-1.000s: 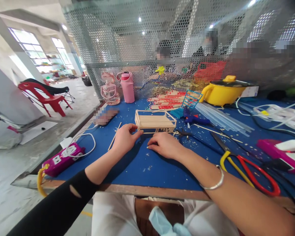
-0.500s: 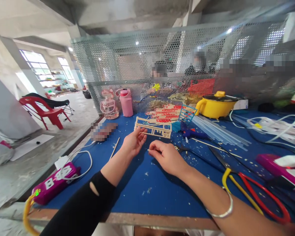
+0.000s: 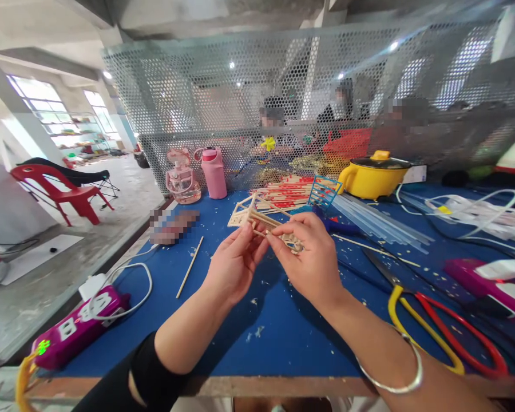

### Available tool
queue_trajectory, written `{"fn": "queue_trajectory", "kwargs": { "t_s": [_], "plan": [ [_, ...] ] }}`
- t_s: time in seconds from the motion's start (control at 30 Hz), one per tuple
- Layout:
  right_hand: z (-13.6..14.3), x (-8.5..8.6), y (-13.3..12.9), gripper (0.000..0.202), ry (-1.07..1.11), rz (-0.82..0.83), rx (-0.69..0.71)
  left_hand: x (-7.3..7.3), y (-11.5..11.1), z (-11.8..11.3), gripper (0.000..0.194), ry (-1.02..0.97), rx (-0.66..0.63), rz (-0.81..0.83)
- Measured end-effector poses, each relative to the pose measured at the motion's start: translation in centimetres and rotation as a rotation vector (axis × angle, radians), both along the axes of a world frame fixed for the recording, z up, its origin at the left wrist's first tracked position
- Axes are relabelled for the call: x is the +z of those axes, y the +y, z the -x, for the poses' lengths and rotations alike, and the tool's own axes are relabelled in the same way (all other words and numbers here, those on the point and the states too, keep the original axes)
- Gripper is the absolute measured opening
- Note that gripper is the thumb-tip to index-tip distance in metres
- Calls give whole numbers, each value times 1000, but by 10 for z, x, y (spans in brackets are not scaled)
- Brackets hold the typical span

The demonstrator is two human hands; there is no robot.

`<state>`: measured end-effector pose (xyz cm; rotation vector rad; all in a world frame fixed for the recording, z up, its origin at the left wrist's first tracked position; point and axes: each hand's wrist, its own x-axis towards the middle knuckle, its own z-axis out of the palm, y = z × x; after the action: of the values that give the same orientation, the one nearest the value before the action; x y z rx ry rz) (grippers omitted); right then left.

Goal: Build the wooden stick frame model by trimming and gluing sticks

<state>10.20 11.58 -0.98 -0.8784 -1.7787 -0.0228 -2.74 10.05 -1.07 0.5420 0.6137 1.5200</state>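
Observation:
A small frame built of pale wooden sticks [image 3: 239, 216] is held up over the blue tabletop, tilted, with its right part covered by fingers. My left hand [image 3: 232, 266] is closed on its near side, thumb on top. My right hand [image 3: 312, 260] pinches a short piece of wooden stick [image 3: 268, 233] against the near edge of the frame; the piece is mostly hidden by the fingertips. One loose wooden stick [image 3: 190, 267] lies to the left of my left hand.
Behind the hands are red-tipped sticks [image 3: 283, 190], a teal lattice piece [image 3: 324, 193], a dark blue tool [image 3: 347, 228], clear rods [image 3: 381, 223] and a yellow pot [image 3: 373, 178]. Scissors [image 3: 405, 293] lie right; a purple power strip [image 3: 79, 326] left. A perforated metal screen [image 3: 223, 103] stands behind.
The frame has been lifted and tilted in my left hand, which has closed on it. My right hand has moved up and forward, bringing the short stick piece to the frame.

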Motion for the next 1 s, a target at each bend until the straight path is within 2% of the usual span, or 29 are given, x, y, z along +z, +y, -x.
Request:
{"fn": "queue_trajectory", "kwargs": {
  "t_s": [0.2,0.3,0.4,0.5,0.67,0.73,0.9,1.0],
  "plan": [
    [7,-3,-3,14,-112,50,-112,3,-7,-6,15,-59,25,39],
    [6,-4,-4,14,-159,51,-102,6,-7,-5,25,-87,31,123],
    [6,-2,-7,14,-121,42,-50,7,-5,-2,23,-139,8,147],
    [7,-1,-12,13,50,167,40,5,-1,-1,21,-174,-11,125],
    [17,-13,-13,17,492,781,318,-6,9,-1,23,-147,-15,97],
    [20,-20,-8,21,667,943,381,-13,14,-1,20,-145,-33,106],
    [17,-28,7,28,971,1043,467,-21,19,1,18,-202,-48,194],
    [13,-29,15,29,1052,1054,469,-20,18,4,24,-96,-48,349]
  ]
}}
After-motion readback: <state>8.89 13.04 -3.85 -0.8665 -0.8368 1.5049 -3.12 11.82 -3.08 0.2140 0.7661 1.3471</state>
